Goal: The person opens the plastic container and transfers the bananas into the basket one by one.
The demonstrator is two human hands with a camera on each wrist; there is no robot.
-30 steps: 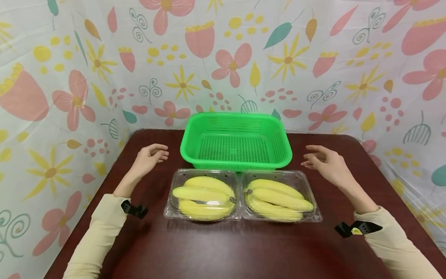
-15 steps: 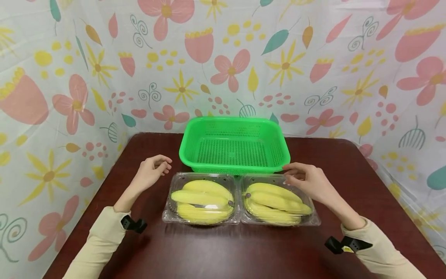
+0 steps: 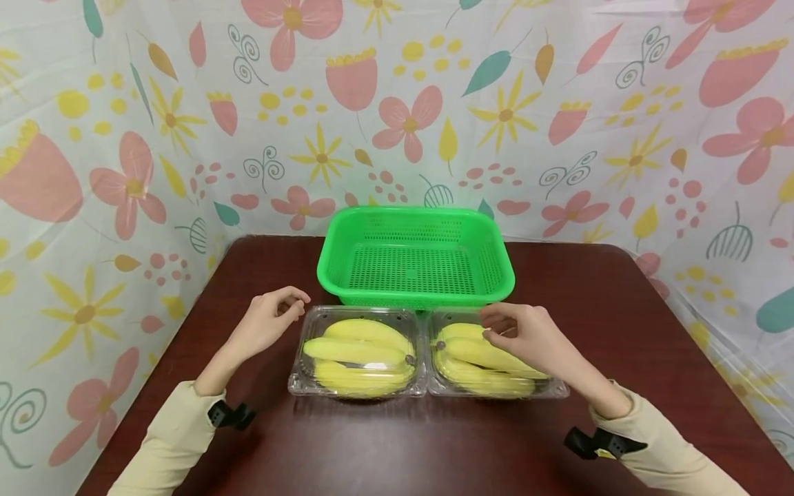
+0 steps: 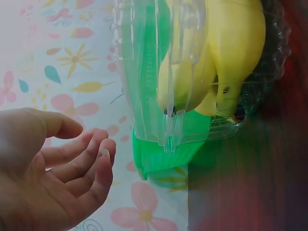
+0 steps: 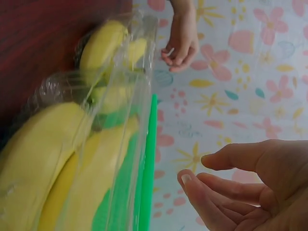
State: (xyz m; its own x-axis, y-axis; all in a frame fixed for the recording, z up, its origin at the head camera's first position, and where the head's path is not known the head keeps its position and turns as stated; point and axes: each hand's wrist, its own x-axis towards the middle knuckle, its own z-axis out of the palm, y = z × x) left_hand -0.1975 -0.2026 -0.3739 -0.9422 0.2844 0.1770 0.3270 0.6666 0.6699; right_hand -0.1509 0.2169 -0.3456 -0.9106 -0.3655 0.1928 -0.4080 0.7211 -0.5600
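Observation:
Two clear plastic clamshell boxes of bananas lie side by side on the table, the left box and the right box, both with lids down. My left hand hovers beside the left box's upper left corner, fingers loosely bent and holding nothing. In the left wrist view that hand is apart from the box. Over the right box is my right hand, hiding part of its bananas. The right wrist view shows this hand with thumb and fingertips apart, nothing between them.
A green perforated plastic basket stands right behind the boxes, with nothing in it. The dark red-brown table ends at a flower-patterned curtain at the back and left.
My right hand has moved left and nearer, from right of the basket to over the right box. My left hand has come slightly nearer and to the right. Boxes and basket stay put.

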